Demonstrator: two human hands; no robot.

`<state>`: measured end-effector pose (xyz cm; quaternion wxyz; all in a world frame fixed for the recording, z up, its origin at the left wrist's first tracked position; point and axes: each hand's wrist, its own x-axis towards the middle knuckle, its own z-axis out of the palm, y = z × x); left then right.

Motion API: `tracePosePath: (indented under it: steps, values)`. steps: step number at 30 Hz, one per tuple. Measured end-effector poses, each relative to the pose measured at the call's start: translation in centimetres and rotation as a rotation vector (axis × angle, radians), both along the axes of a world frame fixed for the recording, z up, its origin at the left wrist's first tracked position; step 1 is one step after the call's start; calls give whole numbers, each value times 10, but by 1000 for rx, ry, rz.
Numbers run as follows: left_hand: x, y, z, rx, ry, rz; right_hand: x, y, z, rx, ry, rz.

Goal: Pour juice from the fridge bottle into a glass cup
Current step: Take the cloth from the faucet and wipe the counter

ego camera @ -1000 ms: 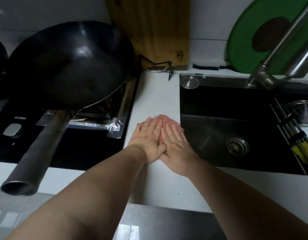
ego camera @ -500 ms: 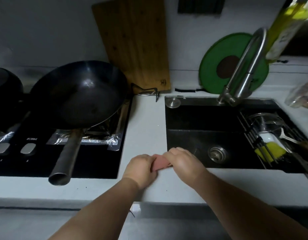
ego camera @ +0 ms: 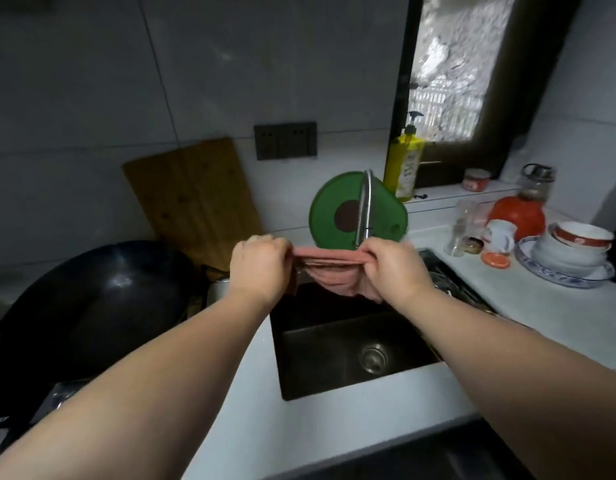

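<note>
Both the left hand (ego camera: 260, 263) and right hand (ego camera: 391, 268) pinch the folded pink cloth (ego camera: 329, 268) taut above the black sink (ego camera: 351, 344); best drape it evenly over the steel tap (ego camera: 363, 209) before fetching juice.

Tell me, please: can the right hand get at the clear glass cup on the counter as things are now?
Probably not at once. The right hand and left hand both grip the pink cloth over the sink. The glass cup stands unobstructed on its near side, so freeing that hand should suffice.

A home kitchen: a dark sink (ego camera: 334, 344) with a curved faucet (ego camera: 364, 206) sits at centre, a black wok (ego camera: 92, 299) at 9 o'clock, a wooden cutting board (ego camera: 192, 199) at 11 o'clock, stacked bowls (ego camera: 573, 247) at 3 o'clock.
</note>
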<state>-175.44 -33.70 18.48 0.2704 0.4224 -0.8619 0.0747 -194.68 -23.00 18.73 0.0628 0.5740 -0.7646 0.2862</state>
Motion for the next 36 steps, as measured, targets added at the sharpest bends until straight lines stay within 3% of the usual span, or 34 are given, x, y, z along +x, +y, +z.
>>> tracePosePath:
  steps: [2, 5, 10, 19, 23, 27, 31, 36]
  values:
    - [-27, -3, 18, -178, -102, 50, -25, -7, 13, -49, 209, -9]
    - [-66, -8, 30, -222, -143, 30, -61, -19, 19, -126, 464, -12]
    - [-133, -46, 27, -362, -227, -173, -133, -44, 28, -59, 612, 43]
    - [-193, -96, 21, -460, -442, -228, -218, -109, 25, -73, 697, 140]
    - [-199, -115, 25, -419, -499, -90, -227, -133, 23, -50, 695, 146]
    - [-209, -126, 32, -293, -547, 29, -236, -154, 19, -172, 706, 151]
    - [-227, -136, 32, -214, -471, 76, -242, -174, 16, -261, 743, 188]
    - [-240, -145, 29, -255, -425, 93, -242, -189, 11, -244, 809, 147]
